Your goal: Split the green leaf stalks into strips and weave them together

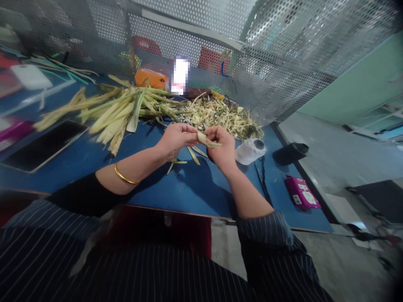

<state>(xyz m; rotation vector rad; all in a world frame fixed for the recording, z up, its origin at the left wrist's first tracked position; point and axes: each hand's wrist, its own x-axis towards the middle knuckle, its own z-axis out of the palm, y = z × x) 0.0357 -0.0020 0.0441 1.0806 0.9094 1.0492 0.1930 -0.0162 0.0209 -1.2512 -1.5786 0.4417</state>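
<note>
A pale strip of husk [206, 141] is pinched between both hands above the blue table [189, 188]. My left hand [178, 140], with a gold bangle on its wrist, closes thumb and fingers on the strip's left end. My right hand [222, 147] has its fingers curled round the other end; something dark and red shows under its palm, too hidden to name. Thin strips [193, 155] lie beneath. Behind the hands spreads a heap of cut husk pieces [220, 115]. Long pale green husks [119, 111] lie behind and left.
White thread spool [250, 152], black roll [290, 154] and purple packet [302, 193] sit at right. A dark flat tray or screen [45, 144] lies left. Behind stand an orange packet [151, 78], a lit phone [180, 75] and a perforated metal screen [189, 37].
</note>
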